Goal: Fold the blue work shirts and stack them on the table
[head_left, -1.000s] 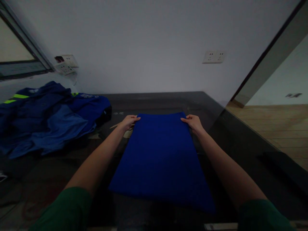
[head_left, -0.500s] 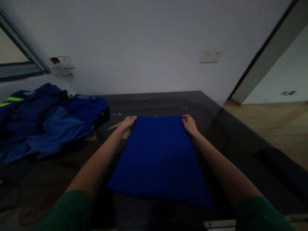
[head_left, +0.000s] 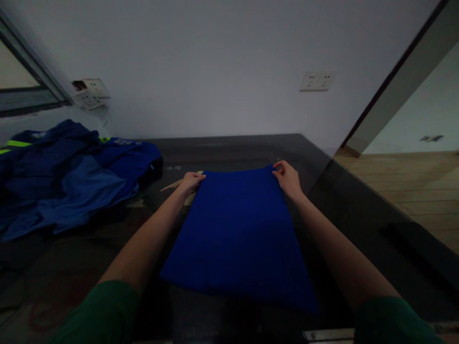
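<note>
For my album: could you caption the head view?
Left hand and right hand at the far corners of a blue cloth on a dark table, clothes heaped at left.

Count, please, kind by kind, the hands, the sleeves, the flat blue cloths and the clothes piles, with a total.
Hands: 2 (left hand, right hand)
Sleeves: 2 (left sleeve, right sleeve)
Flat blue cloth: 1
Clothes pile: 1
Total: 6

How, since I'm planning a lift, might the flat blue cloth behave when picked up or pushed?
The blue cloth is probably floppy: its far edge bows slightly between the left hand and right hand. It may slide easily if pushed, as the dark tabletop looks glossy.
</note>
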`<state>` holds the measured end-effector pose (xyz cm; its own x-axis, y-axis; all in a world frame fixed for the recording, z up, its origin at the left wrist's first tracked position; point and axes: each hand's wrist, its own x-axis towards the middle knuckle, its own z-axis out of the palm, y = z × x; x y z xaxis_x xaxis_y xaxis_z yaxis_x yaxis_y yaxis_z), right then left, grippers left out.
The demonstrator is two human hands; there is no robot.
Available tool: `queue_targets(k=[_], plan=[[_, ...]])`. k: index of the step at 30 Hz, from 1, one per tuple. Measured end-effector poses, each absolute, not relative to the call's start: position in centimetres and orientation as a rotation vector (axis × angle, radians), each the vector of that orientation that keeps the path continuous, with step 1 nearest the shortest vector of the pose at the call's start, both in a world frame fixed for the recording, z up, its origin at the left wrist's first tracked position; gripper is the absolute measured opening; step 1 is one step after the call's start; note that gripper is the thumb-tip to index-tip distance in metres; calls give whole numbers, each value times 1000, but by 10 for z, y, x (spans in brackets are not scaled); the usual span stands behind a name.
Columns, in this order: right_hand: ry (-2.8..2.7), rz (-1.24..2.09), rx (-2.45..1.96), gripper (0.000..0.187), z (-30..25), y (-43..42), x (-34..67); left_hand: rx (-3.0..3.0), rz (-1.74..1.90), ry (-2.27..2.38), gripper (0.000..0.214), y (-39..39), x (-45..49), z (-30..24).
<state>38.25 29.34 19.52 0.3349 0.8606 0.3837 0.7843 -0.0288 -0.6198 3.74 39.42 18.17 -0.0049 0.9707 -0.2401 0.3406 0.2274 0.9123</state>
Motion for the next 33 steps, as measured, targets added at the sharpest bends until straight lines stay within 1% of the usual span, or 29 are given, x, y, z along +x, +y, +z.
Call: queue_targets(k=[4,7,11,13,16,18,21,23,25,28,31,33], plan=[[-1534,59,-1991,19,178,285,374,1398,878,1659,29,393,44,183],[-1676,-53,-2066,24,171,280,368,1472,904,1724,25,389,47,186],[-1807,-272,-1999,28,196,286,358,1478,911,1753,11,378,40,197],[-1896,-277,-1877,25,216,296,341,1455,882,1746,12,367,30,206],[-2075,-138,-1705,21,238,320,295,1430,710,1601,23,336,11,224],[-2173,27,-1679,21,241,340,256,1398,562,1456,36,305,-1,237],[-2205,261,-1742,25,231,369,203,1340,489,1363,60,250,-16,253],[-2186,361,-1777,29,219,385,179,1334,518,1334,69,212,-24,256],[-2159,430,-1795,29,206,398,166,1343,551,1297,72,178,-31,252],[-2092,499,-1794,22,192,413,162,1320,630,1254,70,139,-40,237],[-2011,511,-1727,15,189,424,168,1294,787,1285,71,118,-45,218],[-1962,492,-1647,17,192,429,171,1307,855,1331,71,110,-45,210]])
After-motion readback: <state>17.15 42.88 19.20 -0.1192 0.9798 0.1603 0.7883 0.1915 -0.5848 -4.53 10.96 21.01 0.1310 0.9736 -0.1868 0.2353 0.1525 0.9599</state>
